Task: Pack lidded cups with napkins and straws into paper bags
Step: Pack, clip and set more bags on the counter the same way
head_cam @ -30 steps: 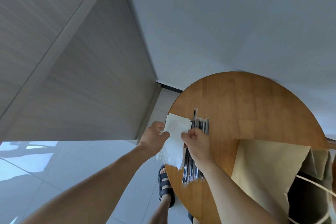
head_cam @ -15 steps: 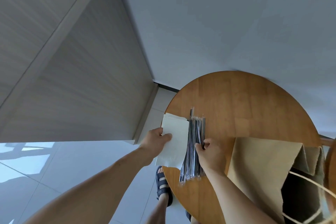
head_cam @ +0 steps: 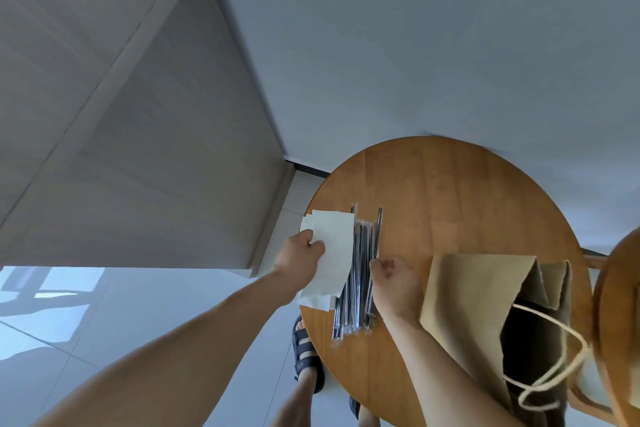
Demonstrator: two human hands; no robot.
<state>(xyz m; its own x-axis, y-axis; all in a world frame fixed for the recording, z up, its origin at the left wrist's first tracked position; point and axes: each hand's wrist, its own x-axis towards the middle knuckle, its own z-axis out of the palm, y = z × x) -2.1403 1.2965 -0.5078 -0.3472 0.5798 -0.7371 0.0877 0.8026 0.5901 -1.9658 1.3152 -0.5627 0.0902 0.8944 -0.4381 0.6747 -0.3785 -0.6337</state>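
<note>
My left hand [head_cam: 300, 255] pinches a white napkin [head_cam: 334, 255] at the left edge of the round wooden table [head_cam: 450, 198]. Several black straws in clear wrappers [head_cam: 353, 288] lie in a pile just right of the napkin. My right hand [head_cam: 393, 279] grips one wrapped straw [head_cam: 376, 239], which is pulled slightly to the right of the pile. A brown paper bag [head_cam: 485, 291] lies on its side to the right, mouth open toward me, with its cord handle [head_cam: 554, 374] hanging out. No cup is in view.
A second wooden round edge [head_cam: 620, 305] shows at the far right. Grey walls stand behind the table. Tiled floor and my sandalled foot [head_cam: 306, 354] lie below the table's left rim.
My right hand left the napkin, moved right onto the straw pile and closed on one straw, drawing it apart from the rest. My left hand keeps holding the napkin.
</note>
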